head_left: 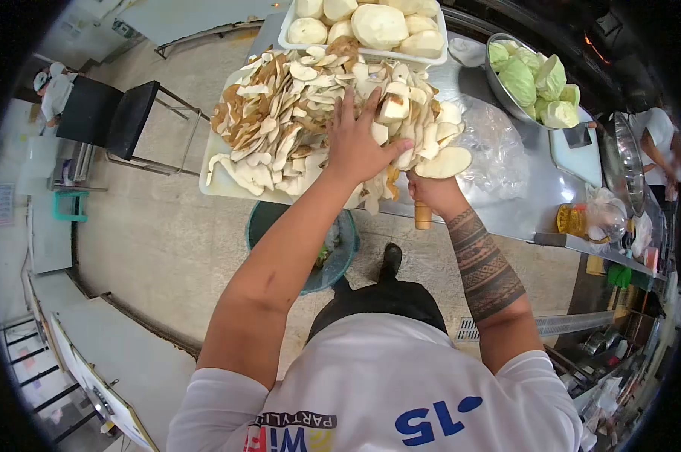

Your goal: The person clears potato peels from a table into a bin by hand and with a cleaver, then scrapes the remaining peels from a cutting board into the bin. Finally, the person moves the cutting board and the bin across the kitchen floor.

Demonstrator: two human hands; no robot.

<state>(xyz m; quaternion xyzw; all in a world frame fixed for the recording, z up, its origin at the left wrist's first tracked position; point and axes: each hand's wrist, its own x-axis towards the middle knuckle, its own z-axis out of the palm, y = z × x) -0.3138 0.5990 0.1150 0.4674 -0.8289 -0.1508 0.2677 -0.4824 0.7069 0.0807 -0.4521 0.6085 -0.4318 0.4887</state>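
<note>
While slices get raked | left hand point(355, 143) spread flat on sliced pile point(310, 113); right hand point(429, 190) gripped round knife handle point(422, 215) | pile best swept gently, blade kept clear

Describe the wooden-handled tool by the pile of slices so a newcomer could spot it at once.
Start at the white cutting board heaped with pale slices. At its near right corner, the right hand grips a tool whose handle pokes down below the fist. It is the only tan wooden cylinder there; its blade is hidden.

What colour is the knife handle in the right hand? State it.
Light wooden tan: the knife handle below the right hand, head view.
</note>
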